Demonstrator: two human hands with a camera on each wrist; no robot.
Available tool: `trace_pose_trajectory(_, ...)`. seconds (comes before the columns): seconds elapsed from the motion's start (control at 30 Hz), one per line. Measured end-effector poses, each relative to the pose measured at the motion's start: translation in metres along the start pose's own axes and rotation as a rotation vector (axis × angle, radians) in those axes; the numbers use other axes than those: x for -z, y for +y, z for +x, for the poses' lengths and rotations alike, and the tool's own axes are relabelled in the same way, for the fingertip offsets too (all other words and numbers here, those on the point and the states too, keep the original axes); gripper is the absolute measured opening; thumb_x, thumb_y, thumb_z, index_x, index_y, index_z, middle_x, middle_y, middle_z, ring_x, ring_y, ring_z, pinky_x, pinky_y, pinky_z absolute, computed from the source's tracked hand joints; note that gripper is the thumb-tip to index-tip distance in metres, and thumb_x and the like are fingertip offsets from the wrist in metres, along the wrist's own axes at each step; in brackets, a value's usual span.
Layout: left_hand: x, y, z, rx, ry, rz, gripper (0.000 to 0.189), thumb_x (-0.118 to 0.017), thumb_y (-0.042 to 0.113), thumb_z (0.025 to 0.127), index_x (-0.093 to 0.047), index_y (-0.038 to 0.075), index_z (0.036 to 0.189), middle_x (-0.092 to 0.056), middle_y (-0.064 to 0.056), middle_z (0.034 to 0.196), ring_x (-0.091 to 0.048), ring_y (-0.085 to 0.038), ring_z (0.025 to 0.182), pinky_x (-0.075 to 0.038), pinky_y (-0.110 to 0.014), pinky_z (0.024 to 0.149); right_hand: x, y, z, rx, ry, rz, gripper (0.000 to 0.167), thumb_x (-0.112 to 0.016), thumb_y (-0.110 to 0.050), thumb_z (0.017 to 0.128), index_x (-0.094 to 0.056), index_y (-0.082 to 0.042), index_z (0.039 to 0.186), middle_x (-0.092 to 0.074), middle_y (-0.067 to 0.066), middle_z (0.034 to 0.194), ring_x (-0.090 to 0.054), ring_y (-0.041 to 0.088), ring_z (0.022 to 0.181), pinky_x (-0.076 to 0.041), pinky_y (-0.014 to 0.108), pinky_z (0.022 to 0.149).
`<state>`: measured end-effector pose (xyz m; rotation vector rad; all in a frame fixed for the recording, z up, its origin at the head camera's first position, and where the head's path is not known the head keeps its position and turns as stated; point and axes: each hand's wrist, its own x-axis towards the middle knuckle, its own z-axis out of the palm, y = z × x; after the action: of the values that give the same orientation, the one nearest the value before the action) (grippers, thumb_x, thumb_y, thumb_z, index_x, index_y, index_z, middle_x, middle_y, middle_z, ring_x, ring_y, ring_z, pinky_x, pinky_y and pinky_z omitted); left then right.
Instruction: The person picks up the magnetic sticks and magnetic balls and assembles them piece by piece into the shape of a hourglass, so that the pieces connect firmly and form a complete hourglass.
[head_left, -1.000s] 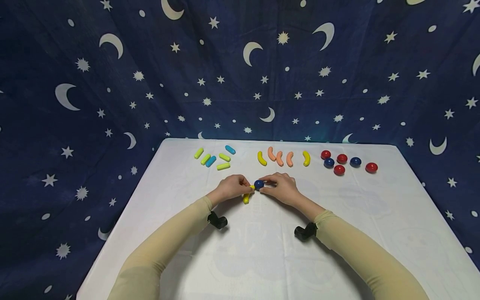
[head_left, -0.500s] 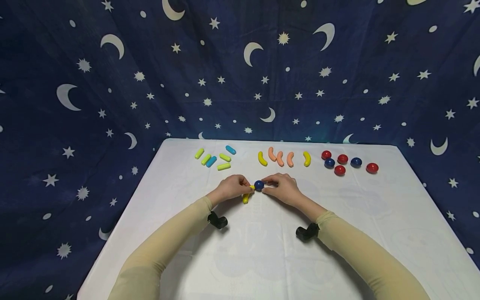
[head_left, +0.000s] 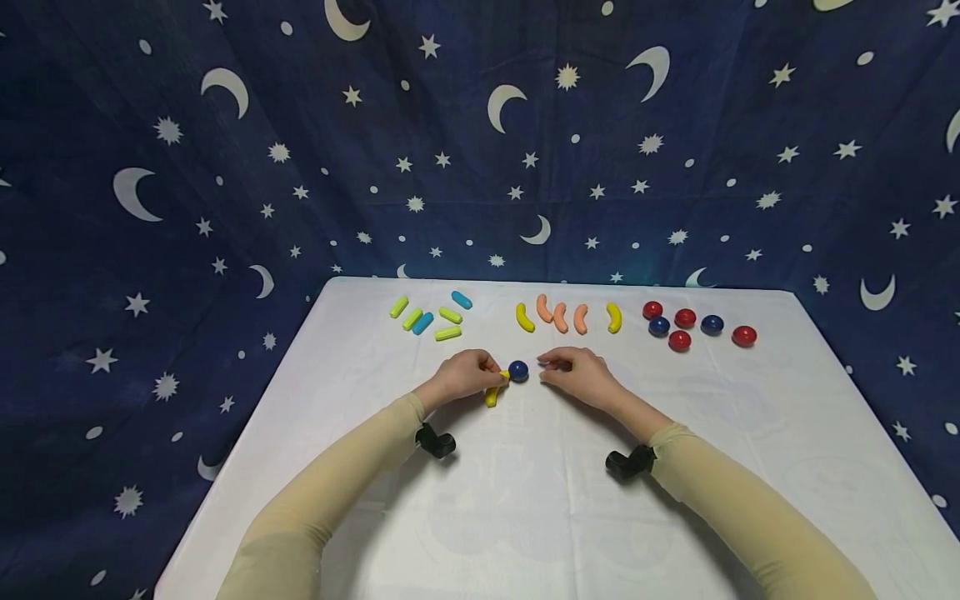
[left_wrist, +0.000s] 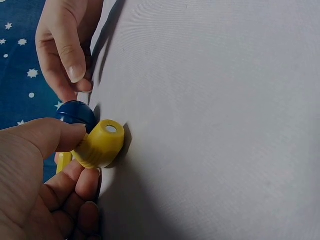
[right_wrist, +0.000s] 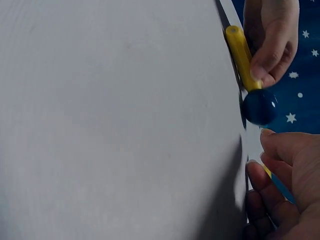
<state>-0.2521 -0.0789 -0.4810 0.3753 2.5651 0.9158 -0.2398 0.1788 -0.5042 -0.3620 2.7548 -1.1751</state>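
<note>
My left hand [head_left: 468,372] pinches a curved yellow stick [head_left: 492,397] between thumb and fingers, near its far end. A small silver disc shows in the stick's near end [left_wrist: 111,129] in the left wrist view. At the far end sits a shiny dark blue ball [head_left: 518,371], right up against the stick in the right wrist view. To the right of the ball, a short gap away, is my right hand [head_left: 577,375]. Its thumb and fingers are parted, with nothing between them.
Along the back of the white table [head_left: 525,517] lie green sticks [head_left: 447,332] and blue sticks [head_left: 461,299] at left. Curved orange sticks [head_left: 581,319] and yellow ones [head_left: 614,317] lie mid-back. Red balls [head_left: 744,336] and blue balls [head_left: 712,325] sit at right. Starry cloth [head_left: 480,167] hangs behind.
My right hand has let go of the blue ball and drawn away to the right. The ball stays by the yellow stick, which my left hand keeps hold of.
</note>
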Motion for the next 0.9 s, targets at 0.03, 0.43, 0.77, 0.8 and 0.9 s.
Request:
trace_pose_trajectory(0.03, 0.0, 0.0, 0.0, -0.001, 0.002, 0.002, 0.027, -0.074, 0.042, 0.092, -0.071, 0.015, 0.097, -0.066, 0.003, 0.088, -0.057, -0.015, 0.079, -0.042, -0.029, 0.069, 0.002, 0.001, -0.001, -0.006, -0.001, 0.011, 0.034, -0.077, -0.028, 0.092, -0.074, -0.016, 0.123, -0.071, -0.004, 0.099, -0.061, 0.019, 0.095, -0.046, 0.044, 0.09)
trace_pose_trajectory(0.43, -0.001, 0.0, -0.001, 0.004, 0.01, 0.002, 0.029, -0.074, 0.043, 0.092, -0.07, 0.015, 0.097, -0.066, 0.003, 0.088, -0.057, -0.016, 0.079, -0.042, -0.03, 0.07, 0.02, 0.018, -0.006, -0.065, 0.014, 0.043, 0.035, -0.075, -0.027, 0.094, -0.072, -0.011, 0.125, -0.07, 0.004, 0.103, -0.059, 0.024, 0.095, -0.049, 0.041, 0.089)
trace_pose_trajectory(0.77, -0.002, -0.002, 0.001, -0.004, 0.003, -0.005, 0.026, -0.074, 0.04, 0.092, -0.07, 0.015, 0.097, -0.066, 0.002, 0.088, -0.058, -0.016, 0.079, -0.043, -0.029, 0.069, 0.05, 0.032, -0.002, -0.123, 0.093, -0.018, 0.038, -0.071, -0.03, 0.097, -0.07, -0.008, 0.127, -0.069, 0.01, 0.105, -0.059, 0.027, 0.095, -0.05, 0.039, 0.081)
trace_pose_trajectory(0.8, -0.002, -0.002, 0.001, -0.004, 0.003, -0.005, 0.027, -0.074, 0.041, 0.092, -0.07, 0.015, 0.097, -0.066, 0.002, 0.088, -0.058, -0.016, 0.079, -0.043, -0.029, 0.069, 0.055, 0.033, -0.001, -0.13, 0.107, -0.024, 0.038, -0.071, -0.03, 0.097, -0.07, -0.007, 0.128, -0.069, 0.011, 0.106, -0.06, 0.027, 0.095, -0.049, 0.038, 0.079)
trace_pose_trajectory(0.9, -0.002, -0.003, 0.001, -0.002, 0.006, -0.005, 0.027, -0.074, 0.041, 0.092, -0.07, 0.015, 0.097, -0.066, 0.002, 0.088, -0.058, -0.016, 0.08, -0.044, -0.03, 0.069, 0.069, 0.036, 0.001, -0.153, 0.143, -0.048, 0.04, -0.07, -0.031, 0.098, -0.069, -0.007, 0.129, -0.069, 0.014, 0.108, -0.06, 0.029, 0.096, -0.049, 0.036, 0.075)
